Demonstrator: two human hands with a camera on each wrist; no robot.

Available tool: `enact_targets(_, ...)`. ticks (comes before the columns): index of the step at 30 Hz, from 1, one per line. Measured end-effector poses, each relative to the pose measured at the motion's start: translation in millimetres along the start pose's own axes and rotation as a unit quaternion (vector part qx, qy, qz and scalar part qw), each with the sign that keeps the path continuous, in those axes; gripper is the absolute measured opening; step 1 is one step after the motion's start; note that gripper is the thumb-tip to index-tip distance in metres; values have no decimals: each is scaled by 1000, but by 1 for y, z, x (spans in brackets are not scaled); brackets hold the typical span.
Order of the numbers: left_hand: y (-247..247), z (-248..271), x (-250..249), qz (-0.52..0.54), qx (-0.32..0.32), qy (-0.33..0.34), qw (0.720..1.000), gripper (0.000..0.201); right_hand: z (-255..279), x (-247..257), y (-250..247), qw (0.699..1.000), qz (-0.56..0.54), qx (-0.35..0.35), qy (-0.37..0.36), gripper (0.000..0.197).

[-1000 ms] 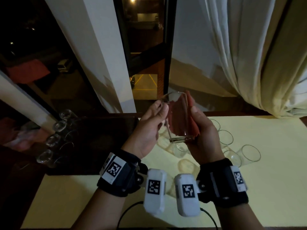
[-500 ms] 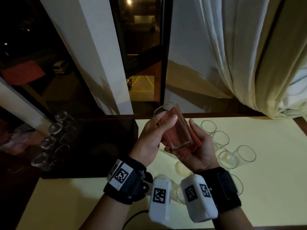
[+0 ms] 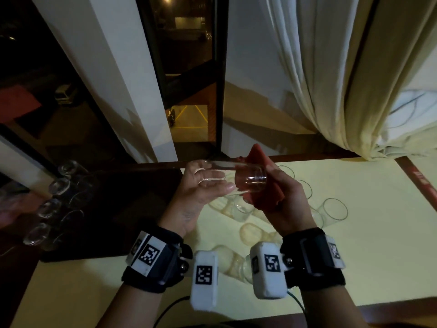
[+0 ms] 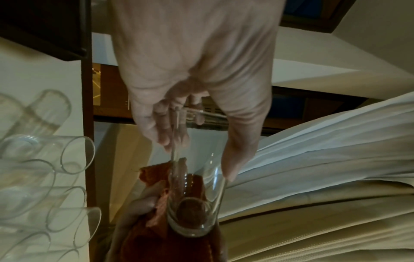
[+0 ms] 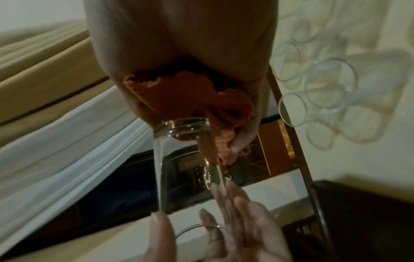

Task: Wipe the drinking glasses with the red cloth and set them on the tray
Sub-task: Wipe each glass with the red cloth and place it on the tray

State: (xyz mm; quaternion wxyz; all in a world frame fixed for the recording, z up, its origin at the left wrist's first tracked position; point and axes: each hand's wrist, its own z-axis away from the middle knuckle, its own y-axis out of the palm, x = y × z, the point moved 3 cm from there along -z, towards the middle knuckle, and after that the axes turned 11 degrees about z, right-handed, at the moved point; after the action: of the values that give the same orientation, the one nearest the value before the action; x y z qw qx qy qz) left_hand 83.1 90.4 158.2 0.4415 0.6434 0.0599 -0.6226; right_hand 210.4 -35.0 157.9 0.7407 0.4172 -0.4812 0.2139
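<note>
I see a red cloth (image 3: 264, 185) against a clear glass (image 3: 246, 178), a pale yellow tabletop (image 3: 354, 245), a black tray (image 3: 113, 209), cream curtains (image 3: 343, 79).

Clear drinking glass (image 3: 238, 177): held sideways above the pale yellow table (image 3: 369, 245), between left hand (image 3: 201, 192) and right hand (image 3: 281, 200). Red cloth (image 3: 262, 176): between right palm and glass base. Other clear glasses (image 3: 334, 210): on table below and right. Dark tray (image 3: 118, 209): left, bearing glasses along its left edge.

Dim, warm indoor light, dark window side, wide-angle bending at the edges, wrist views soft with motion blur.
</note>
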Motion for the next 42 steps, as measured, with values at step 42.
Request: enact_targets(42, 3, -1, -12, -248, 110, 49, 961, 62, -4, -17, 5, 991, 26, -126, 29, 47)
